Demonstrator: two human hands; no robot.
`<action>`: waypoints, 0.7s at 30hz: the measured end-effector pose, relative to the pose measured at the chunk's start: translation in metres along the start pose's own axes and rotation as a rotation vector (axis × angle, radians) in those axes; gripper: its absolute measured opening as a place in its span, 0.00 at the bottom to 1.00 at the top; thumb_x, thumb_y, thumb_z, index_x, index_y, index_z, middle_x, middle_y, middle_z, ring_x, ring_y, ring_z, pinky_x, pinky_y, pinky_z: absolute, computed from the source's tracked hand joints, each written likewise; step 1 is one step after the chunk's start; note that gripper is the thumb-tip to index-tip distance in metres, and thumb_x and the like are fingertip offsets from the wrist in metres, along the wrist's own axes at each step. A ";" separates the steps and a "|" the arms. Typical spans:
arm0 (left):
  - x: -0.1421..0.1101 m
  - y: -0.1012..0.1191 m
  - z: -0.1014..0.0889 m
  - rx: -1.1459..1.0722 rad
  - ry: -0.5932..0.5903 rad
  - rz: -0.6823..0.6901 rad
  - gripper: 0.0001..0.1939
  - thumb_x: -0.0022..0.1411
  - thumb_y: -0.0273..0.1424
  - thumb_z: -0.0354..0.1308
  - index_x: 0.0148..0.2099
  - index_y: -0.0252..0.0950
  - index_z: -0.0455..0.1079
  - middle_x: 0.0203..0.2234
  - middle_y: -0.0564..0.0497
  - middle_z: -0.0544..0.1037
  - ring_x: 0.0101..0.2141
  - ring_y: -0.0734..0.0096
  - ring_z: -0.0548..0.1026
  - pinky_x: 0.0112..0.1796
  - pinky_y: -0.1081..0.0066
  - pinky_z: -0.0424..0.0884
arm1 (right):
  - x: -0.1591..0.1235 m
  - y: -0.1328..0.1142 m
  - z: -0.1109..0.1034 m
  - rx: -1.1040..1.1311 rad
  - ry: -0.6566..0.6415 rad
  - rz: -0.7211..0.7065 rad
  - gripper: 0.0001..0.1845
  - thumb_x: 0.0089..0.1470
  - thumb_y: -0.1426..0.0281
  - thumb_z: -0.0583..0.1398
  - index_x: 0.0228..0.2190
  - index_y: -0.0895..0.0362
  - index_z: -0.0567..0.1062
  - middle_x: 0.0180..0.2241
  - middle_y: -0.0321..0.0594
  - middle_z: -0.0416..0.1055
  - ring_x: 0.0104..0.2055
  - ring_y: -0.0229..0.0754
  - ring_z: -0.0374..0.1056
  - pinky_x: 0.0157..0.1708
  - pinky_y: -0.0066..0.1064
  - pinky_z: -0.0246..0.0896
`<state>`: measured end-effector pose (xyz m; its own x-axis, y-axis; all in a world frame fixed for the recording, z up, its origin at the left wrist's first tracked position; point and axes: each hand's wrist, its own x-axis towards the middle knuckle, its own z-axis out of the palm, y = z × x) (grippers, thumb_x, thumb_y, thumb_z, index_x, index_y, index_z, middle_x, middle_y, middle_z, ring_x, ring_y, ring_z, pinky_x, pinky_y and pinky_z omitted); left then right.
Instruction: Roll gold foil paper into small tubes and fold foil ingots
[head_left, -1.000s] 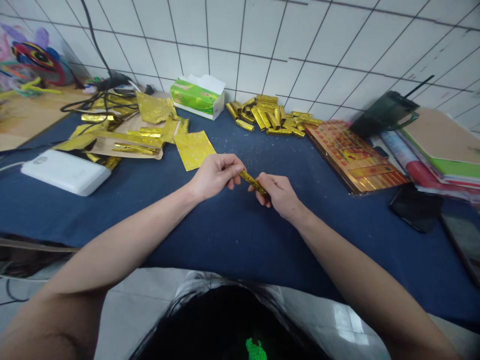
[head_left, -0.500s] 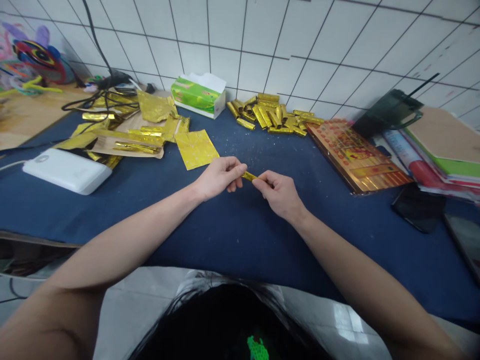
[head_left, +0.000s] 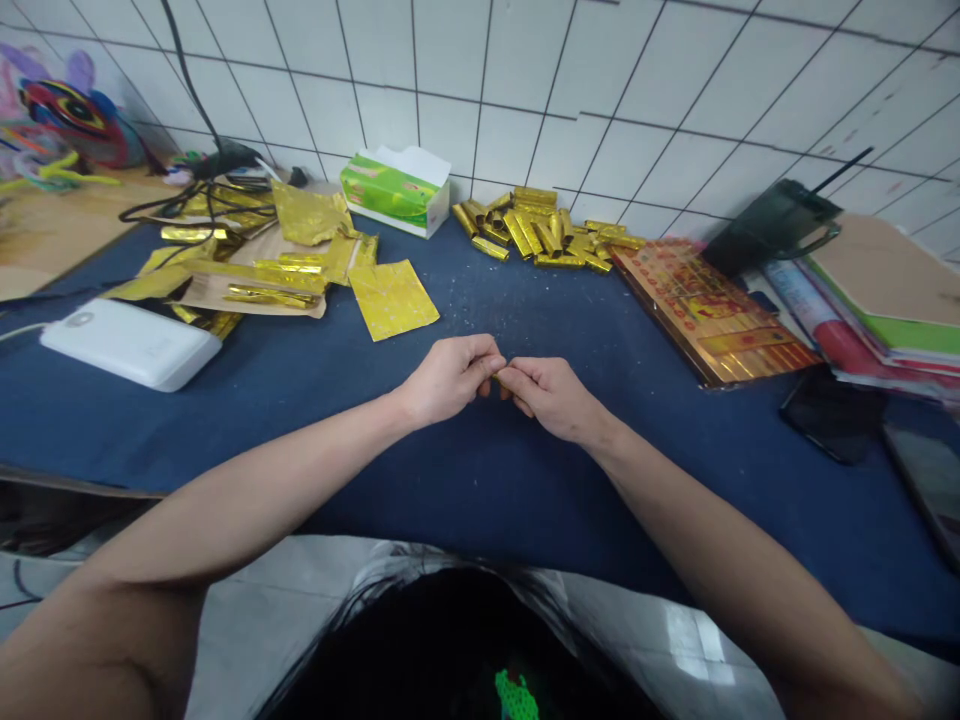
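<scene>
- White tiled wall (head_left: 450, 60) with dark grout lines backs a dark-blue cloth-covered table (head_left: 450, 480).
- Small shiny gold piece (head_left: 496, 377), mostly hidden, sits where the fingertips of the left hand (head_left: 450, 380) and right hand (head_left: 553, 398) meet; both are pinched closed on it, neither clearly nearer. Its long axis cannot be told.
- Flat square gold-paper sheet (head_left: 394, 300) lies just beyond the left hand, nearest of the surrounding things.
- Heaped gold-foil tubes (head_left: 536, 230) lie farther off by the wall, between a green-and-white cardboard box (head_left: 394, 190) and a flat orange-gold packet (head_left: 712, 310).
</scene>
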<state>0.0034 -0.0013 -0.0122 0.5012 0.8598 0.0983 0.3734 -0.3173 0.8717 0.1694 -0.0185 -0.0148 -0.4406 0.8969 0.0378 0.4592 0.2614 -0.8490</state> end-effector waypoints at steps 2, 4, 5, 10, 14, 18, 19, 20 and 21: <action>0.001 -0.001 -0.001 -0.004 0.001 -0.016 0.12 0.61 0.32 0.46 0.27 0.33 0.62 0.16 0.57 0.67 0.15 0.83 0.62 0.19 0.80 0.57 | 0.000 -0.002 0.001 -0.049 0.028 -0.012 0.21 0.56 0.58 0.50 0.20 0.59 0.67 0.13 0.28 0.56 0.17 0.30 0.52 0.20 0.25 0.48; 0.002 -0.001 -0.002 0.019 0.028 -0.015 0.12 0.60 0.31 0.46 0.26 0.33 0.62 0.15 0.57 0.67 0.16 0.83 0.62 0.19 0.80 0.57 | 0.000 -0.003 0.001 -0.088 0.027 -0.010 0.19 0.56 0.60 0.51 0.20 0.58 0.66 0.14 0.29 0.57 0.18 0.31 0.53 0.21 0.25 0.48; 0.002 -0.001 -0.003 0.031 0.046 -0.014 0.11 0.60 0.30 0.46 0.26 0.33 0.61 0.15 0.57 0.67 0.16 0.83 0.62 0.20 0.80 0.57 | 0.000 -0.004 0.000 -0.103 0.020 -0.005 0.18 0.56 0.61 0.51 0.20 0.58 0.66 0.14 0.29 0.58 0.18 0.31 0.53 0.21 0.25 0.48; 0.003 0.000 -0.006 0.036 0.090 -0.003 0.10 0.59 0.29 0.47 0.26 0.33 0.62 0.13 0.58 0.66 0.16 0.83 0.61 0.20 0.80 0.57 | -0.001 -0.005 -0.002 -0.166 0.033 -0.009 0.15 0.55 0.64 0.52 0.22 0.58 0.67 0.15 0.30 0.58 0.18 0.31 0.54 0.22 0.26 0.48; 0.005 0.000 -0.010 -0.005 0.131 0.020 0.10 0.59 0.29 0.47 0.25 0.33 0.61 0.13 0.58 0.66 0.15 0.84 0.61 0.19 0.81 0.56 | -0.001 -0.003 -0.004 -0.118 0.025 0.031 0.17 0.56 0.60 0.51 0.22 0.58 0.67 0.14 0.29 0.57 0.17 0.31 0.52 0.21 0.26 0.47; 0.008 -0.002 -0.017 -0.067 0.185 0.007 0.10 0.59 0.28 0.48 0.25 0.33 0.60 0.13 0.58 0.66 0.13 0.85 0.59 0.17 0.82 0.55 | -0.001 -0.002 -0.006 -0.174 0.076 0.015 0.20 0.56 0.60 0.49 0.20 0.57 0.66 0.14 0.30 0.56 0.18 0.31 0.52 0.22 0.26 0.47; 0.009 -0.002 -0.018 -0.085 0.182 0.003 0.09 0.59 0.28 0.48 0.26 0.33 0.60 0.13 0.58 0.66 0.13 0.85 0.60 0.16 0.82 0.55 | -0.001 -0.002 -0.006 -0.216 0.098 -0.011 0.20 0.56 0.60 0.49 0.19 0.57 0.66 0.14 0.30 0.56 0.18 0.31 0.52 0.22 0.26 0.47; 0.009 -0.002 -0.019 -0.102 0.175 -0.001 0.09 0.59 0.27 0.48 0.26 0.33 0.60 0.13 0.58 0.66 0.13 0.85 0.60 0.16 0.82 0.55 | -0.001 -0.002 -0.006 -0.256 0.117 -0.035 0.20 0.56 0.61 0.50 0.18 0.57 0.65 0.15 0.30 0.56 0.18 0.32 0.52 0.22 0.27 0.47; 0.010 -0.002 -0.019 -0.118 0.167 -0.006 0.09 0.59 0.27 0.48 0.26 0.33 0.60 0.13 0.58 0.66 0.13 0.86 0.60 0.15 0.82 0.56 | -0.001 -0.002 -0.007 -0.287 0.127 -0.052 0.20 0.56 0.61 0.50 0.18 0.57 0.64 0.15 0.31 0.56 0.19 0.32 0.52 0.23 0.27 0.46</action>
<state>-0.0073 0.0155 -0.0039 0.3587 0.9192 0.1623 0.2768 -0.2708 0.9220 0.1743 -0.0177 -0.0095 -0.3773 0.9125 0.1583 0.6455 0.3817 -0.6616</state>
